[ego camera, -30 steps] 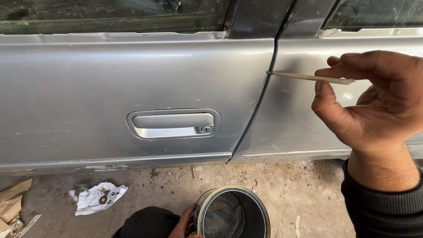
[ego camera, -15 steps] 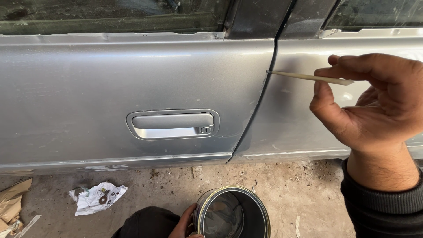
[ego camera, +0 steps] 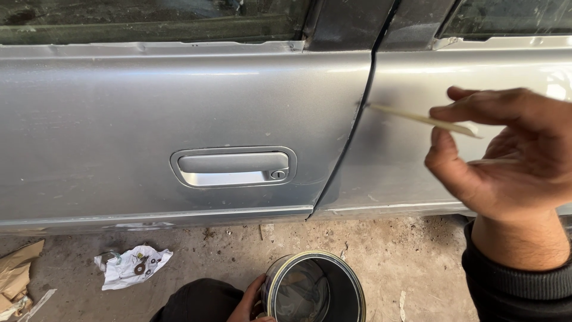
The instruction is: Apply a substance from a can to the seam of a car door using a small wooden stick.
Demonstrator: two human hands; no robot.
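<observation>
- Pale wooden stick point(ego camera: 417, 118), one only, lies nearly level at right of centre, its tip touching the seam between two silver car doors point(ego camera: 179, 107).
- Right hand point(ego camera: 506, 155), right of frame, is raised palm-in, thumb and fingertips pinched on the stick's end.
- One open tin point(ego camera: 313, 289) sits at bottom centre; left hand point(ego camera: 250, 301) grips its side, fingers curled.
- One door handle point(ego camera: 233, 167), one crumpled paper point(ego camera: 132, 266) lower left.

A right hand point(ego camera: 506, 155) pinches a thin pale stick point(ego camera: 417, 118), its tip touching the seam between two silver car doors point(ego camera: 179, 101). Below, the left hand point(ego camera: 250, 301) grips an open metal can point(ego camera: 313, 289) above the dirt floor point(ego camera: 411, 262).
</observation>
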